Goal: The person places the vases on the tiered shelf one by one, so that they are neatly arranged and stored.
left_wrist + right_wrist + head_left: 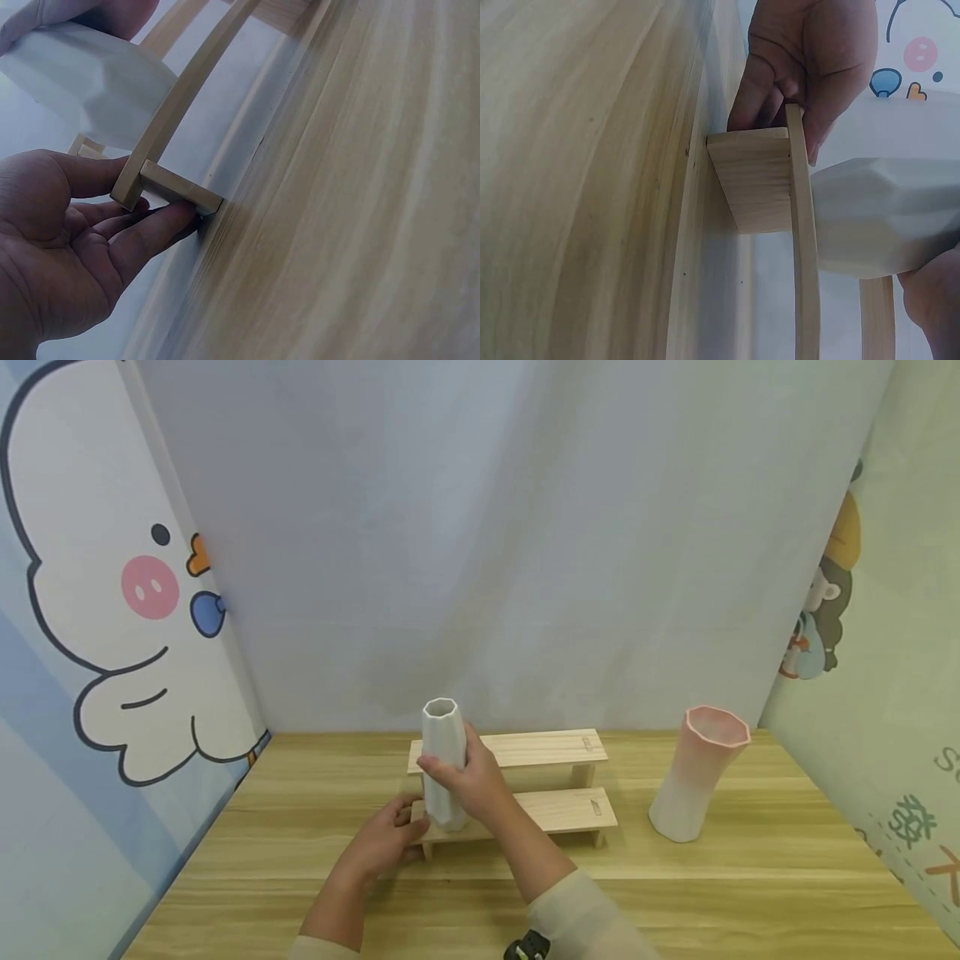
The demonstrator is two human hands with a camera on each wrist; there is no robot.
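A white faceted vase [443, 739] stands upright at the left end of the lower step of a two-step wooden stand [558, 807]. My right hand [476, 779] grips the vase around its middle from the right, thumb across the front. At the lower step's left end, my left hand [388, 837] pinches the board, with the thumb at the top edge and the fingers by the leg [180, 187]. Seen from the right wrist, the vase's base [855, 217] is right at the board's upper face.
On the table [720, 885] to the right stands a pink-and-white vase [690, 777] with a flared rim. A grey-white curtain [525, 543] hangs behind the table. Printed panels flank it, the left one bearing a large white cartoon figure [97, 527].
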